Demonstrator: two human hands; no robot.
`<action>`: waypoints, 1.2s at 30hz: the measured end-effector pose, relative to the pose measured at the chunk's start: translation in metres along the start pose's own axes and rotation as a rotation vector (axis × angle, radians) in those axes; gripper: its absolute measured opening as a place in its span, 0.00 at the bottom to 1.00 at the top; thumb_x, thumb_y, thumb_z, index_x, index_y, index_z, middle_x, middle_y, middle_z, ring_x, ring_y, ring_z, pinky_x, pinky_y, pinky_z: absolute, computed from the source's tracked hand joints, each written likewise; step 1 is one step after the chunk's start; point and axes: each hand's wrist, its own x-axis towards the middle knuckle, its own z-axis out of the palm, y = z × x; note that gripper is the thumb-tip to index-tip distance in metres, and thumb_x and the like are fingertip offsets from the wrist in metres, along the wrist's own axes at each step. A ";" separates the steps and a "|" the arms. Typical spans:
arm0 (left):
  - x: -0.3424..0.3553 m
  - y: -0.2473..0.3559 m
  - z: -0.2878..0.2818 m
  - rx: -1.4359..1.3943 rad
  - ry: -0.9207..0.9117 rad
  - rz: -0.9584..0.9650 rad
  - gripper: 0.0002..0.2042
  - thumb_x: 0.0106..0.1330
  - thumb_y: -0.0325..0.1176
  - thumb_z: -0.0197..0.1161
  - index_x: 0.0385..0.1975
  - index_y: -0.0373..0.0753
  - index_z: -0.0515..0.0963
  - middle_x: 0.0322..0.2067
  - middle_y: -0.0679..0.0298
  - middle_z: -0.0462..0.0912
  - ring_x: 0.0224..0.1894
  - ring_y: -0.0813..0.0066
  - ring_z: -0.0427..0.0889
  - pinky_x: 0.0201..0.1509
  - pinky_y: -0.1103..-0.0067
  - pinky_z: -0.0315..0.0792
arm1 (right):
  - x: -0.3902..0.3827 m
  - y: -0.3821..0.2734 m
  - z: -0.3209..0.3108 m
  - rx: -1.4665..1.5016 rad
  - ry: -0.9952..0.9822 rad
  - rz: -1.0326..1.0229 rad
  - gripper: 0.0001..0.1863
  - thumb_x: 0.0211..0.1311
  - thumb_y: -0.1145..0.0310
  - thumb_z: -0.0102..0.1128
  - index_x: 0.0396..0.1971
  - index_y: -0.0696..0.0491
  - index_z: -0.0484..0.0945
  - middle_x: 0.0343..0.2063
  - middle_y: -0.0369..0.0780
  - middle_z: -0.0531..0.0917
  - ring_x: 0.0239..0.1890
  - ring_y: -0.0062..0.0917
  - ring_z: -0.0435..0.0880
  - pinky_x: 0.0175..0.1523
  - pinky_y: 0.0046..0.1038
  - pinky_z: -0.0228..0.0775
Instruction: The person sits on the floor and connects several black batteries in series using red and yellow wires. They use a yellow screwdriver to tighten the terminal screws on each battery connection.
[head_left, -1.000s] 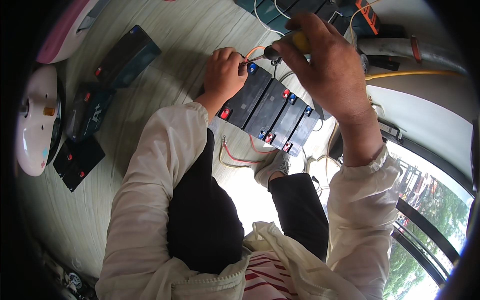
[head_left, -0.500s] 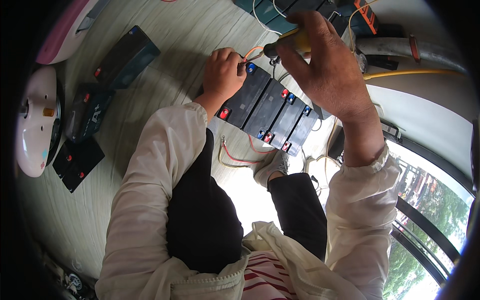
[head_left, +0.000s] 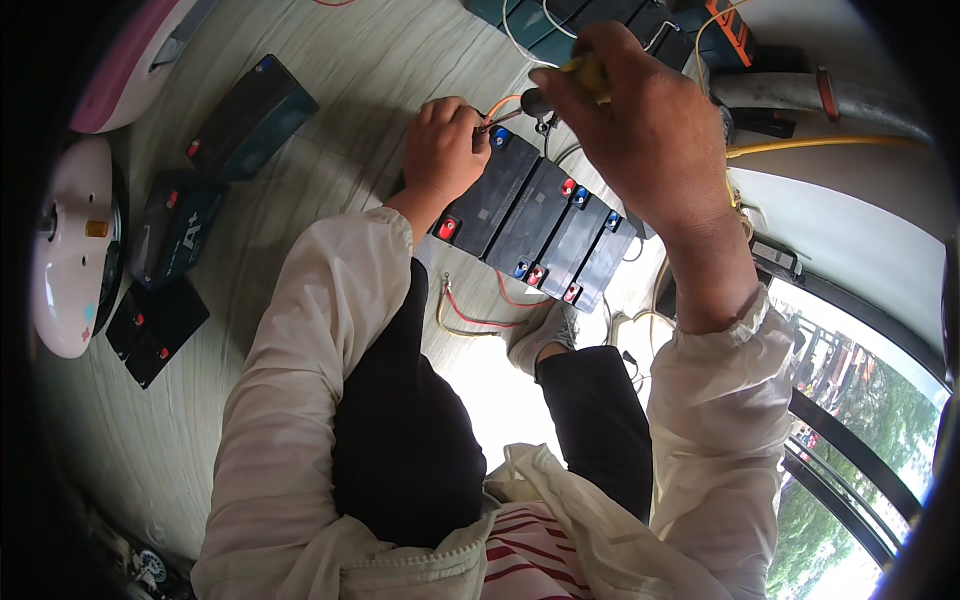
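Fingers of the right hand (head_left: 642,130) closed round a screwdriver (head_left: 537,101), thumb on one side, no gap visible; handle smooth, yellow, rounded, with a black collar and a thin metal shaft. Fingers of the left hand (head_left: 442,150) bunched and curled at the corner of the nearest battery; grip on anything there hidden, cannot tell. Screwdriver sits between the two hands, over the blue terminal end; long axis slants from upper right to lower left, tip pointing at the left fingertips, shaft narrow and shiny. Whether the tip is seated, cannot tell. Orange wire (head_left: 503,101), thin and glossy, arcs just beside the shaft. Below: row of four batteries (head_left: 520,200), black plastic, flat matt tops, boxy, red and blue recessed terminals at the ends; row runs upper left to lower right, each battery lengthwise from upper right to lower left. Red lead (head_left: 474,316) and a yellowish one lie curved on the pale wood-grain floor (head_left: 350,60). Farther left, loose dark batteries (head_left: 255,118). At right, ribbed-looking grey pipe (head_left: 780,95) beside a yellow cable (head_left: 830,146).
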 end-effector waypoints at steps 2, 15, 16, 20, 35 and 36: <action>0.000 0.002 0.000 0.004 0.004 -0.005 0.06 0.53 0.31 0.72 0.28 0.45 0.80 0.38 0.65 0.79 0.46 0.60 0.77 0.51 0.66 0.72 | 0.001 0.000 0.001 -0.009 -0.017 0.068 0.17 0.66 0.57 0.67 0.47 0.51 0.76 0.31 0.44 0.87 0.33 0.40 0.89 0.37 0.35 0.80; -0.002 -0.001 -0.002 -0.011 -0.042 -0.021 0.11 0.53 0.33 0.74 0.32 0.43 0.78 0.42 0.63 0.79 0.47 0.56 0.77 0.53 0.63 0.72 | 0.001 0.004 0.006 0.363 0.023 -0.043 0.18 0.67 0.58 0.67 0.45 0.54 0.74 0.28 0.45 0.86 0.32 0.39 0.90 0.37 0.36 0.80; -0.002 -0.002 -0.003 -0.018 -0.048 -0.025 0.11 0.53 0.33 0.74 0.32 0.43 0.78 0.42 0.63 0.79 0.47 0.56 0.77 0.53 0.63 0.72 | 0.001 0.004 0.007 0.353 0.025 -0.084 0.17 0.67 0.58 0.67 0.45 0.54 0.74 0.28 0.45 0.86 0.32 0.39 0.90 0.37 0.35 0.80; 0.000 0.000 -0.003 -0.019 -0.050 -0.012 0.12 0.54 0.35 0.74 0.32 0.43 0.77 0.42 0.63 0.79 0.47 0.56 0.77 0.53 0.63 0.72 | 0.004 0.002 0.003 0.047 -0.065 0.074 0.17 0.67 0.60 0.66 0.48 0.53 0.74 0.32 0.46 0.86 0.33 0.36 0.90 0.37 0.33 0.81; 0.000 -0.001 -0.002 -0.002 -0.065 -0.030 0.12 0.54 0.34 0.74 0.32 0.42 0.77 0.43 0.62 0.79 0.48 0.56 0.77 0.53 0.63 0.73 | 0.003 0.010 0.010 0.320 0.101 -0.190 0.15 0.66 0.60 0.68 0.44 0.53 0.76 0.34 0.45 0.86 0.36 0.37 0.90 0.38 0.33 0.80; -0.001 -0.001 -0.001 -0.001 -0.059 -0.028 0.12 0.54 0.34 0.74 0.31 0.42 0.77 0.43 0.62 0.79 0.48 0.56 0.77 0.53 0.63 0.73 | 0.004 0.011 0.010 0.256 0.069 -0.188 0.15 0.66 0.60 0.68 0.45 0.52 0.76 0.35 0.45 0.86 0.36 0.37 0.90 0.39 0.33 0.80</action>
